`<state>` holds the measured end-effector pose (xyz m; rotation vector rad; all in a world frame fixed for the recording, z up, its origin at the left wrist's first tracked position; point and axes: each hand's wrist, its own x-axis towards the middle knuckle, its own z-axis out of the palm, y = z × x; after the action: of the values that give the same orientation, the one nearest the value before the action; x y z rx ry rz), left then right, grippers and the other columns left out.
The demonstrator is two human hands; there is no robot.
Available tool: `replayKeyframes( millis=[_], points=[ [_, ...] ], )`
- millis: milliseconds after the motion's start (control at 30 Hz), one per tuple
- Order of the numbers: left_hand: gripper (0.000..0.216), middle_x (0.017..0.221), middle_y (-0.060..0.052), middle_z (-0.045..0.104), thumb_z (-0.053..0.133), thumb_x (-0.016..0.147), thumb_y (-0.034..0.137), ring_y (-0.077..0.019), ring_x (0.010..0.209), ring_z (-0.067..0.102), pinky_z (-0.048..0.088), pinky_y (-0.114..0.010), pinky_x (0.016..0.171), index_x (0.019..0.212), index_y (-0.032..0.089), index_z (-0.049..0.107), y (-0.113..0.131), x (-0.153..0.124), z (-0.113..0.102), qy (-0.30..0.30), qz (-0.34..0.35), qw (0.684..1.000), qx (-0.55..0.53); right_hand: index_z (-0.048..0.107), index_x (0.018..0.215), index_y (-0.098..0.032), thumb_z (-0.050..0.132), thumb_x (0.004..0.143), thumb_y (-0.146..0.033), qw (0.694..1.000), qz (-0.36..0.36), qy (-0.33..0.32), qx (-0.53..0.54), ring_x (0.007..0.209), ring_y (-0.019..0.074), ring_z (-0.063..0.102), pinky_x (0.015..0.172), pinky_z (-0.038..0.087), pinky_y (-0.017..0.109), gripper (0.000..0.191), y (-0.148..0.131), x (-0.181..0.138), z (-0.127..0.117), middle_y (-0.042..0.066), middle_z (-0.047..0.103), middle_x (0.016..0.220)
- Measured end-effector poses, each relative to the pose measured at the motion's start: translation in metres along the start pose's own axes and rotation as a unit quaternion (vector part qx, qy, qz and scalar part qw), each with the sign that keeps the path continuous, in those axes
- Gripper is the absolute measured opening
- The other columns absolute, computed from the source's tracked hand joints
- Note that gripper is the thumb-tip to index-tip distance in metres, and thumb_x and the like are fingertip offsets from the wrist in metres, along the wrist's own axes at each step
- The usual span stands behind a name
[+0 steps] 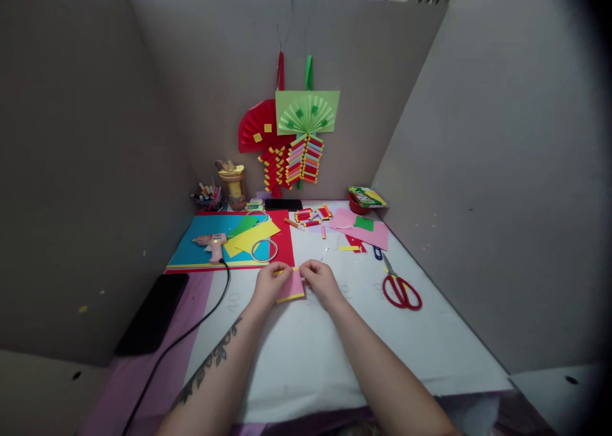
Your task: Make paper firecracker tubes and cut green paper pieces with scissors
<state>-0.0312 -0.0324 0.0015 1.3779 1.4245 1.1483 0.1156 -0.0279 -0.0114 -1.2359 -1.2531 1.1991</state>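
Observation:
A small pink paper piece (292,288), edged with yellow strips at top and bottom, is held low over the white-covered table. My left hand (271,284) pinches its left side, the fingers partly covering the upper yellow strip. At the upper right corner my right hand (324,282) is closed in a pinch, thumb and forefinger at the paper's edge. Whether anything small is also between those fingers cannot be seen. Beyond my hands lie several rolled paper tubes (313,215) in red and other colours with yellow ends, plus a single pink tube (323,232).
A pink glue gun (217,248) rests on coloured sheets (184,248) at left, its black cord trailing toward me. Red-handled scissors (401,292) lie at right. A black phone (153,315) is at front left. Paper fan decorations (308,114) hang on the grey back panel (201,72).

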Motion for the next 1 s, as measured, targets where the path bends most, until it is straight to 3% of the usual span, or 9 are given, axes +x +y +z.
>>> replayKeyframes(
  millis=[233, 433, 733, 1000],
  points=[
    [0.024, 0.067, -0.003, 0.064, 0.065, 0.066, 0.037, -0.0141, 0.06, 0.054, 0.038, -0.022, 0.054, 0.072, 0.014, 0.065, -0.003, 0.0, 0.001, -0.013, -0.03, 0.998, -0.052, 0.058, 0.07, -0.017, 0.059, 0.069, -0.032, 0.998, 0.011, -0.043, 0.04, 0.046, 0.0087, 0.039, 0.045, 0.031, 0.021, 0.014, 0.0, 0.0, -0.005, -0.005, 0.048, 0.052],
    [0.026, 0.068, -0.002, 0.064, 0.067, 0.065, 0.039, -0.0141, 0.063, 0.054, 0.038, -0.022, 0.056, 0.072, 0.013, 0.064, 0.006, -0.005, 0.001, -0.039, -0.036, 0.997, -0.051, 0.058, 0.07, -0.017, 0.061, 0.068, -0.031, 0.996, 0.002, -0.062, 0.06, 0.054, 0.0098, 0.045, 0.051, 0.036, 0.022, 0.015, -0.001, -0.002, -0.004, -0.003, 0.055, 0.062],
    [0.022, 0.069, -0.002, 0.064, 0.064, 0.067, 0.036, -0.0141, 0.063, 0.055, 0.038, -0.022, 0.057, 0.073, 0.014, 0.065, 0.001, -0.003, 0.001, -0.032, -0.014, 0.999, -0.034, 0.058, 0.072, -0.017, 0.059, 0.066, -0.024, 0.997, -0.019, -0.052, 0.06, 0.059, 0.011, 0.049, 0.056, 0.037, 0.022, 0.009, -0.004, -0.003, -0.003, -0.003, 0.057, 0.066],
    [0.018, 0.07, -0.003, 0.066, 0.061, 0.069, 0.031, -0.0159, 0.067, 0.057, 0.04, -0.023, 0.061, 0.072, 0.015, 0.066, 0.005, -0.005, 0.001, -0.03, 0.026, 0.999, 0.015, 0.058, 0.071, -0.017, 0.058, 0.071, -0.033, 0.998, -0.043, -0.04, 0.007, 0.057, 0.011, 0.046, 0.055, 0.036, 0.023, 0.016, -0.007, -0.005, -0.003, -0.003, 0.052, 0.061]
  ],
)
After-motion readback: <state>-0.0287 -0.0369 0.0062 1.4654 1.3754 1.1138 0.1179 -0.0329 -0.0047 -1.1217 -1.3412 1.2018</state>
